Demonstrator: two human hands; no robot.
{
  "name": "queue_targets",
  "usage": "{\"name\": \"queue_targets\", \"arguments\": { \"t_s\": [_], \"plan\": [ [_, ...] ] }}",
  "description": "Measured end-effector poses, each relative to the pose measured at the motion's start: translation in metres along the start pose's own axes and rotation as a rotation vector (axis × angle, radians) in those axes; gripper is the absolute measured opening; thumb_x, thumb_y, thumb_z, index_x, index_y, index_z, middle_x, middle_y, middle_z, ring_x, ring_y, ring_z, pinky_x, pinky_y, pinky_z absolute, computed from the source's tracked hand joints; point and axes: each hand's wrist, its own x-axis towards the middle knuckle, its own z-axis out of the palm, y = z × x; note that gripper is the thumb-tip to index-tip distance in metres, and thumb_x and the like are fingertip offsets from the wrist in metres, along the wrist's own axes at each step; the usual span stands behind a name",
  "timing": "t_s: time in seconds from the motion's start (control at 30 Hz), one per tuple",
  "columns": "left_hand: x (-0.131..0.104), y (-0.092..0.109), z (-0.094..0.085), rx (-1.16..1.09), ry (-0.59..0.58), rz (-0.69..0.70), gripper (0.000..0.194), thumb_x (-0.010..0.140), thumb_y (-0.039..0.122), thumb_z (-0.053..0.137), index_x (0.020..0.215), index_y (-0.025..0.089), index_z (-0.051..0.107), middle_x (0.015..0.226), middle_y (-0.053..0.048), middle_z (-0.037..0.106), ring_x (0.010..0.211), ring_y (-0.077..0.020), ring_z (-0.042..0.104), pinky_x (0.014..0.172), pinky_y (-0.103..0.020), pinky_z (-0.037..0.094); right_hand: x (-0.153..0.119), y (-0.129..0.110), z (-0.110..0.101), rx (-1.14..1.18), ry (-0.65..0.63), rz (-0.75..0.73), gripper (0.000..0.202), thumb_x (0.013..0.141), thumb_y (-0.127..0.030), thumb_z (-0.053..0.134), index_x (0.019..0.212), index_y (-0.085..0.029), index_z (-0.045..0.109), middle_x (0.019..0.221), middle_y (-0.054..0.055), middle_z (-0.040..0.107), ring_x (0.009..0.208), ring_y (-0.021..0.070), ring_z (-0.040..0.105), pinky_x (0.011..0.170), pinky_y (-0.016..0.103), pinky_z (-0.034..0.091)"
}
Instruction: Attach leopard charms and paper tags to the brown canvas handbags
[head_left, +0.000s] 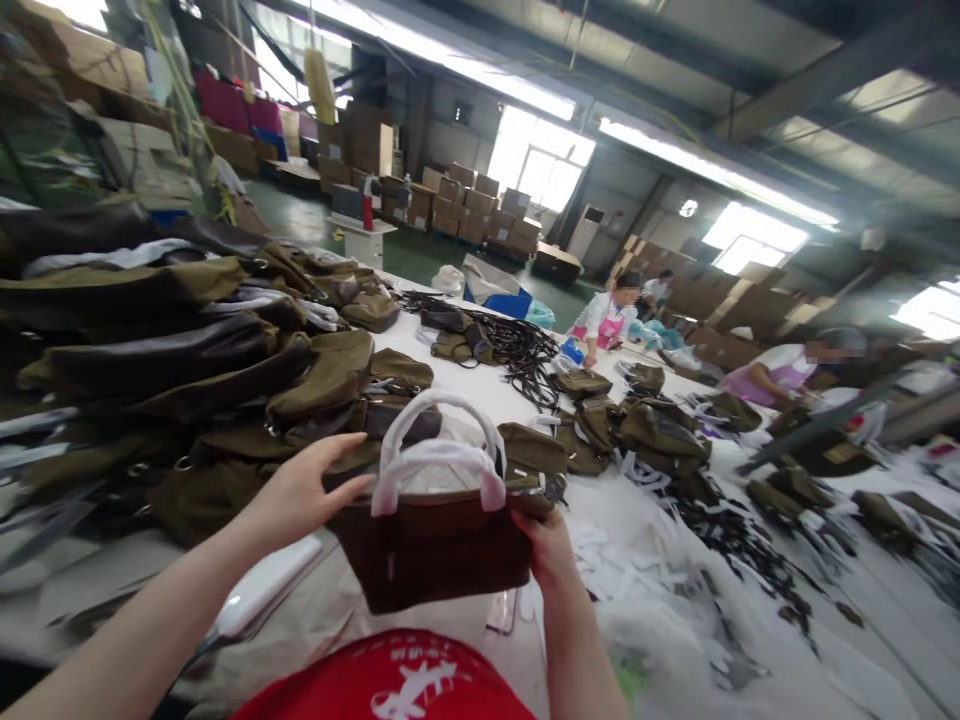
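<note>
A dark brown handbag [450, 550] hangs just above the white table in front of the red shirt. Its two arched handles [442, 460] are wrapped in white material and stand up. My right hand [546, 540] grips the bag's right upper corner, close to some metal hardware. At the bag's left upper corner, my left hand [319, 480] has its thumb and fingers spread apart. Whether its fingertips touch the bag is hard to tell.
Olive and brown bags [180, 350] are piled high at the left. Black straps [517, 350] lie beyond the bag. More bags [660, 430] and white scraps [622, 560] cover the table at the right. Two people in pink aprons bend over the table farther off.
</note>
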Motion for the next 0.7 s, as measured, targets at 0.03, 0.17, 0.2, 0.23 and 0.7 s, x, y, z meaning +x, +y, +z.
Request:
{"name": "queue_targets", "arguments": {
  "t_s": [0.03, 0.17, 0.2, 0.23, 0.7],
  "plan": [
    [0.000, -0.003, 0.007, 0.071, 0.167, 0.016, 0.061, 0.065, 0.060, 0.066, 0.110, 0.020, 0.066, 0.125, -0.011, 0.067, 0.122, -0.0373, 0.054, 0.112, -0.050, 0.035, 0.001, -0.001, 0.004, 0.047, 0.056, -0.026, 0.036, 0.053, -0.027, 0.089, 0.086, -0.020, 0.076, 0.089, 0.005, 0.076, 0.083, 0.0242, 0.069, 0.090, 0.042, 0.053],
    [-0.007, 0.000, 0.045, -0.066, 0.164, 0.006, 0.078, 0.067, 0.067, 0.061, 0.128, 0.019, 0.054, 0.137, -0.015, 0.057, 0.119, -0.0367, 0.058, 0.103, -0.050, 0.047, -0.006, 0.004, 0.043, 0.182, 0.139, -0.063, 0.047, 0.051, -0.032, 0.091, 0.092, -0.019, 0.073, 0.093, 0.005, 0.076, 0.087, 0.0244, 0.069, 0.094, 0.046, 0.051],
    [-0.010, 0.003, 0.055, -0.161, 0.054, 0.009, 0.080, 0.067, 0.067, 0.061, 0.130, 0.019, 0.052, 0.138, -0.015, 0.056, 0.120, -0.0356, 0.058, 0.101, -0.048, 0.049, -0.012, 0.009, 0.058, 0.192, 0.080, -0.044, 0.050, 0.051, -0.034, 0.092, 0.095, -0.019, 0.072, 0.095, 0.006, 0.076, 0.089, 0.0249, 0.069, 0.094, 0.046, 0.052],
    [-0.011, 0.007, 0.064, -0.227, -0.005, 0.017, 0.080, 0.067, 0.068, 0.061, 0.130, 0.020, 0.053, 0.138, -0.014, 0.057, 0.122, -0.0349, 0.057, 0.101, -0.046, 0.050, -0.018, 0.016, 0.074, 0.184, -0.030, -0.014, 0.055, 0.050, -0.035, 0.092, 0.099, -0.019, 0.072, 0.099, 0.006, 0.075, 0.093, 0.0260, 0.068, 0.094, 0.047, 0.052],
    [-0.001, -0.020, 0.108, -0.184, -0.265, -0.224, 0.044, 0.069, 0.064, 0.047, 0.064, 0.021, 0.057, 0.063, -0.004, 0.064, 0.068, -0.0257, 0.062, 0.063, -0.033, 0.048, -0.044, 0.036, 0.076, -0.319, -0.702, 0.258, 0.029, 0.069, -0.035, 0.073, 0.089, -0.017, 0.063, 0.079, 0.000, 0.070, 0.069, 0.0162, 0.065, 0.064, 0.026, 0.051]
  ]
}}
